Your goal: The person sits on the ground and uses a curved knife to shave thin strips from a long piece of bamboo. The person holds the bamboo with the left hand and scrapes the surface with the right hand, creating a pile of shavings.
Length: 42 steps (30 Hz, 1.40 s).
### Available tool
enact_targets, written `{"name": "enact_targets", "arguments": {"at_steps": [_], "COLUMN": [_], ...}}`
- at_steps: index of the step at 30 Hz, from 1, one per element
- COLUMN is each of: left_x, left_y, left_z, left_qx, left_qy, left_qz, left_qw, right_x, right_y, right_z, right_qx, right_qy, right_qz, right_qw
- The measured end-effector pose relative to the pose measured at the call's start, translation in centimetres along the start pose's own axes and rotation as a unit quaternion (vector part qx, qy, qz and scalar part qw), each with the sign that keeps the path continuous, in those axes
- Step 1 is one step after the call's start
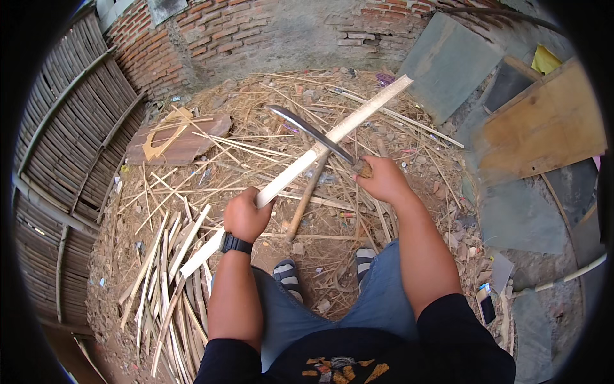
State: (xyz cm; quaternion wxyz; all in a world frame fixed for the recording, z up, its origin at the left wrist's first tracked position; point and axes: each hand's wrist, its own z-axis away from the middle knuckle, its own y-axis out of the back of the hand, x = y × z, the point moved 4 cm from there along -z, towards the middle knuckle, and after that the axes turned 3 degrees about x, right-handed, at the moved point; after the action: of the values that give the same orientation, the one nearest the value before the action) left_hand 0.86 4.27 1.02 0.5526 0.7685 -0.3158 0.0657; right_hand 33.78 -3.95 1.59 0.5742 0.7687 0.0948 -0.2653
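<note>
A long pale split bamboo strip (289, 177) slants from the lower left up to the far right. My left hand (245, 214), with a dark watch on its wrist, is wrapped round the strip's lower half. My right hand (382, 179) grips the wooden handle of a machete (309, 130). Its dark, curved blade points up and left and crosses over the strip near the middle. Whether the edge touches the bamboo or is set into it I cannot tell. Below the crossing, a round wooden stick (307, 201) leans down toward my feet.
Cut bamboo strips (165, 288) lie heaped at the left, with shavings over the dirt. A brown board (208, 137) lies farther back. Grey sheets (451, 64) and a stained wooden panel (543, 128) lean at the right, near a phone (487, 307). A brick wall (256, 32) and bamboo fence (64, 128) stand around.
</note>
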Motion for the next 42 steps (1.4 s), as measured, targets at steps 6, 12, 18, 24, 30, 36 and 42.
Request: {"name": "enact_targets", "arguments": {"at_steps": [6,12,18,24,30,36,42], "left_x": [-0.1,-0.3,-0.1,-1.1,-0.1,-0.7,0.2], "left_y": [0.4,0.3,-0.4,-0.1,-0.3,0.4,0.5], "left_z": [0.4,-0.1,0.1,0.1,0.0,0.4,-0.3], "left_qx": [-0.027,-0.042,-0.035,-0.006,0.006,0.063,0.077], "left_qy": [0.012,0.012,0.004,0.003,0.012,-0.016,-0.023], "left_qz": [0.005,0.014,0.002,-0.016,-0.017,-0.051,-0.066], "left_qw": [1.000,0.999,0.999,1.000,1.000,0.997,0.995], "right_x": [-3.8,0.8,-5.1,-0.9,-3.0,-4.3,0.6], "right_y": [0.8,2.2,-0.8,0.8,-0.4,0.3,1.4], "right_z": [1.0,-0.5,1.9,-0.7,0.9,0.5,-0.5], "right_qx": [-0.090,0.005,-0.107,-0.046,-0.039,-0.090,0.009], "right_qy": [0.057,-0.063,0.098,-0.015,0.040,0.038,-0.067], "right_qz": [0.059,-0.008,0.105,0.021,0.070,0.071,0.013], "right_qw": [0.993,0.998,0.984,0.999,0.996,0.993,0.998]}}
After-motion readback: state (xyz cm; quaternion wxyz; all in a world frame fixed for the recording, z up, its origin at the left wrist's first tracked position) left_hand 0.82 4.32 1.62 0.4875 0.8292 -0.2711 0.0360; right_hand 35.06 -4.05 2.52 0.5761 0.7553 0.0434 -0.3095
